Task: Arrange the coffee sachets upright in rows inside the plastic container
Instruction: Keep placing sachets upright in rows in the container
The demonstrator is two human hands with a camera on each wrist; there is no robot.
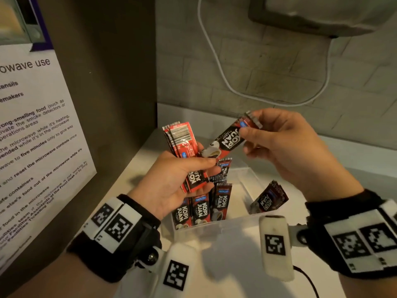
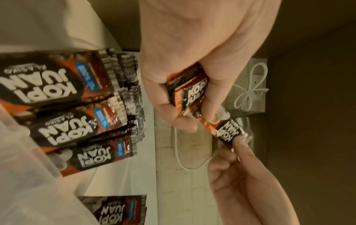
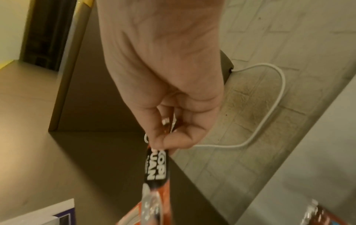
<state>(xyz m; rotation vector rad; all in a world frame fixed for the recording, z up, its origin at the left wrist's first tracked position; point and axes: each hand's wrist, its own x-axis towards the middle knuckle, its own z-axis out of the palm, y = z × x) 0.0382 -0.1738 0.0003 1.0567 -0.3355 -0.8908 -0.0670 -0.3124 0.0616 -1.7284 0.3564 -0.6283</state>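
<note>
White counter (image 1: pixel 354 160), tiled wall (image 1: pixel 268 61), microwave notice (image 1: pixel 32 136)

Black wrist straps (image 1: pixel 133 239), white camera mounts (image 1: pixel 276 246) bearing black-white square markers.

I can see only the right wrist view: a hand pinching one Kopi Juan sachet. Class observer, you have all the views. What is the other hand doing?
Observer: The left hand grips a bunch of sachets above the plastic container.
Operator: Are any sachets in the container already?
Observer: Yes, a row of sachets stands upright at its left end.
Operator: Anything else inside?
Observer: A small leaning stack rests against its right wall.
Operator: Is my single sachet free of the bunch?
Observer: Its lower end reaches the left hand; the right hand pinches its top.
</note>
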